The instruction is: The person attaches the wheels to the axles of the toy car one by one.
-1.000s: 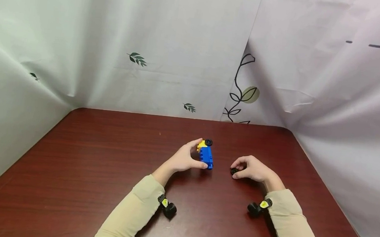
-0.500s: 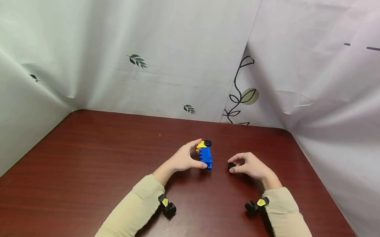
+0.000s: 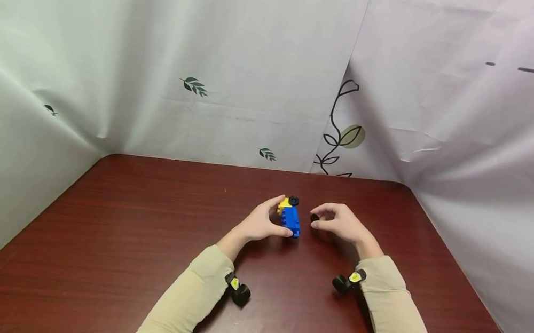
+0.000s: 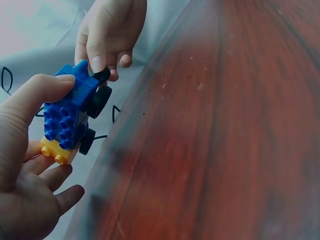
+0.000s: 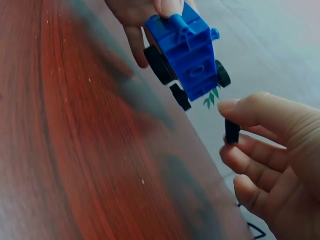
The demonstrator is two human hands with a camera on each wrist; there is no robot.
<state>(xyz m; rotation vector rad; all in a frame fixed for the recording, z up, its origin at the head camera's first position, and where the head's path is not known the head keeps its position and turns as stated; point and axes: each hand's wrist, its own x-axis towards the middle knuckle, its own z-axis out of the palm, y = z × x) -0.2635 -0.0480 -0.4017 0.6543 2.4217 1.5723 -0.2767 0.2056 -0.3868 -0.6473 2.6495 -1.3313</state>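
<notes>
My left hand (image 3: 255,223) grips a toy car (image 3: 290,221) built of blue and yellow blocks, thumb at one end and fingers at the other. The car's studded top (image 4: 62,117) shows in the left wrist view; its blue underside (image 5: 196,65) faces the right wrist camera. Three black wheels sit on the car, and a bare blue peg (image 5: 215,34) sticks out at one corner. Between thumb and fingers, my right hand (image 3: 342,224) pinches a loose black wheel (image 5: 231,131), a short gap to the right of the car in the head view.
Both hands work over a dark red-brown wooden table (image 3: 144,240). Pale fabric (image 3: 268,54) with leaf drawings hangs behind it and along both sides. A black wrist camera (image 3: 240,294) is strapped to the left sleeve, another camera (image 3: 342,284) to the right.
My right hand has moved left and farther from me with the wheel, closing in on the car. My left hand and the car have stayed almost in place.
</notes>
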